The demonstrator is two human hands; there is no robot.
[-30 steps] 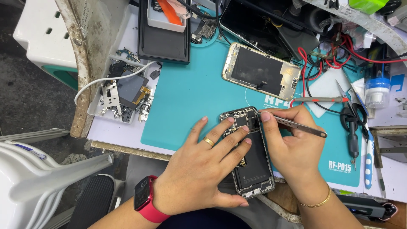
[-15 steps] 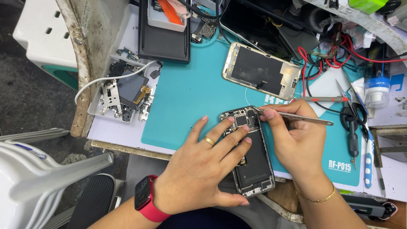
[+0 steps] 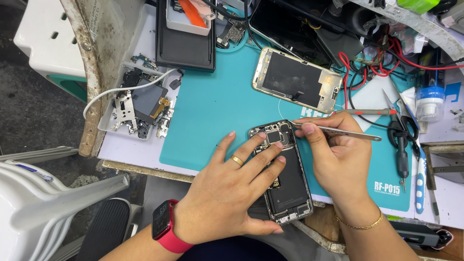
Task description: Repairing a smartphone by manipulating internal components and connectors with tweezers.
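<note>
The right hand's thumb and index fingers pinch a pair of metal tweezers near their front, the remaining fingers curled under; the tips reach into the top corner of the opened phone, by its camera module. The tweezers lie almost flat, their rear end pointing right toward the scissors. The wrist bends down toward the counter's near edge and carries a thin gold bracelet.

The left hand lies palm down with fingers spread: 3 fingertips press on the phone's upper half, the thumb rests along its lower left side, and the little finger sits on the teal mat beside it. A gold ring sits on 1 finger, and a red-strapped watch wraps the wrist, the forearm running off to the lower left.

The opened phone lies on the mat's near edge, tilted slightly, its bottom end overhanging the counter. A second phone frame lies farther back on the mat, and a tray of small parts stands to the left.
</note>
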